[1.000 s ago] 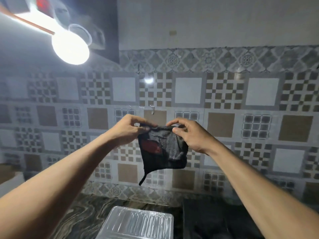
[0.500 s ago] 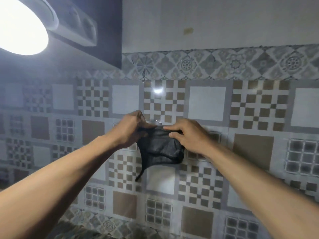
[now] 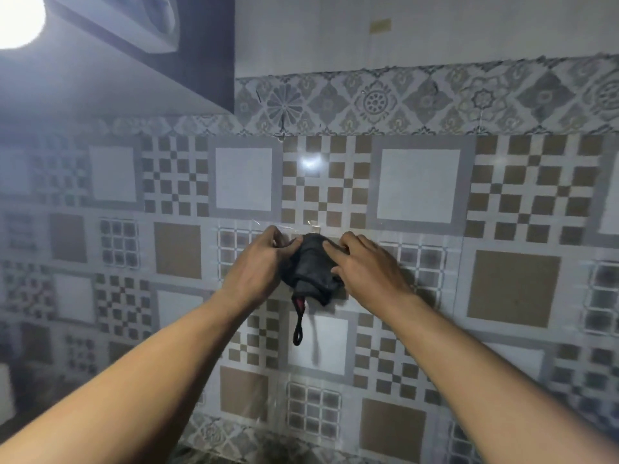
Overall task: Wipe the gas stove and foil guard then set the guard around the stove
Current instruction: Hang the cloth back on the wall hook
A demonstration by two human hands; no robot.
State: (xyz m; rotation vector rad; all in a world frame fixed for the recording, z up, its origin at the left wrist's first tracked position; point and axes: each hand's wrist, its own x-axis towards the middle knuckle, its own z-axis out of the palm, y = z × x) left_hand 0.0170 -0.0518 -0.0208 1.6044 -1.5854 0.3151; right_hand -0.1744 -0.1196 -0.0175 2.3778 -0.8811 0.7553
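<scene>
Patterned wall tiles (image 3: 418,185) in grey, white and brown fill the view, with a floral border strip (image 3: 402,102) above them and a bright lamp (image 3: 16,18) glaring at the top left. Both hands are raised against the wall, holding a bunched dark cloth (image 3: 310,266) between them. The left hand (image 3: 258,262) pinches its upper left edge; the right hand (image 3: 365,269) has its fingers spread over the cloth's right side. A thin looped cord (image 3: 298,329) hangs below it (beside a glimpse of red). No readable writing shows anywhere.
</scene>
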